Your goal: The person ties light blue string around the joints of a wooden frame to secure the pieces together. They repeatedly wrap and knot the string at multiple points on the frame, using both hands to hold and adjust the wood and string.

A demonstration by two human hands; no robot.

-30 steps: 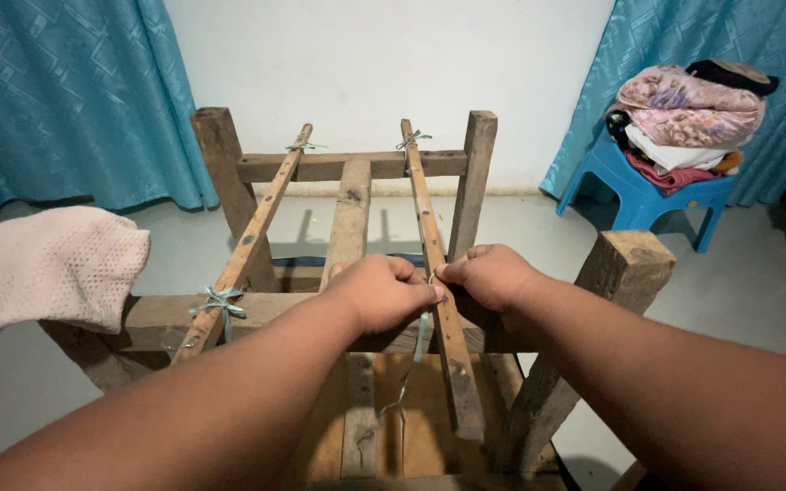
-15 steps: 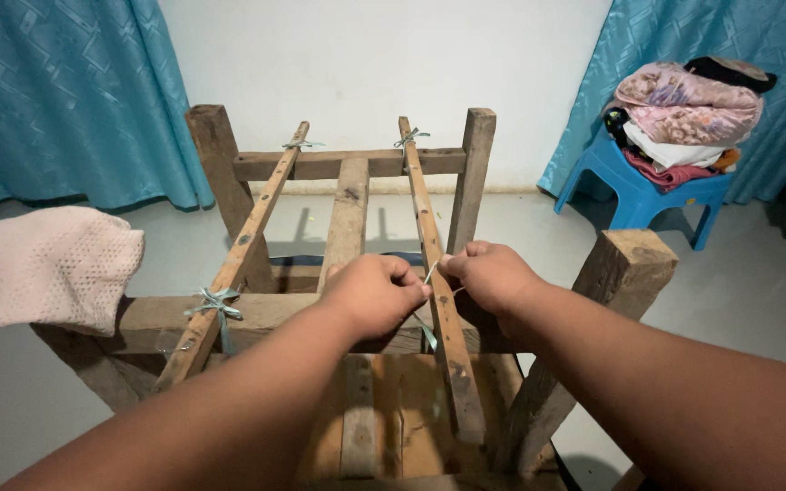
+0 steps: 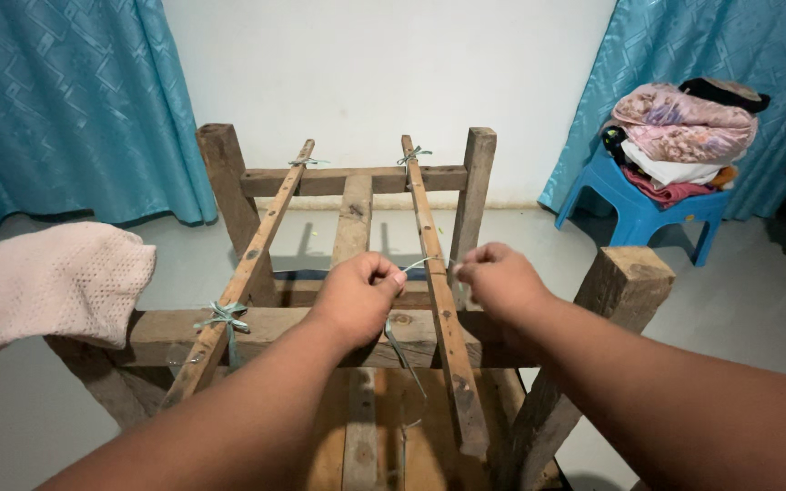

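- String [image 3: 418,265] taut between both fists, long axis 9-to-3 across right slat [image 3: 434,291].
- Left hand [image 3: 357,295] pinches one end, right hand [image 3: 498,280] the other.
- Slat runs 12-to-6 on wooden frame [image 3: 347,180].

Frame [image 3: 347,182]: rough, weathered matt wood. Slat [image 3: 429,273]: bare worn wood. String [image 3: 416,265]: thin pale plastic-looking strip (slightly glossy). Cloth [image 3: 43,282]: pink open-knit fabric. Stool [image 3: 639,214]: smooth blue plastic.
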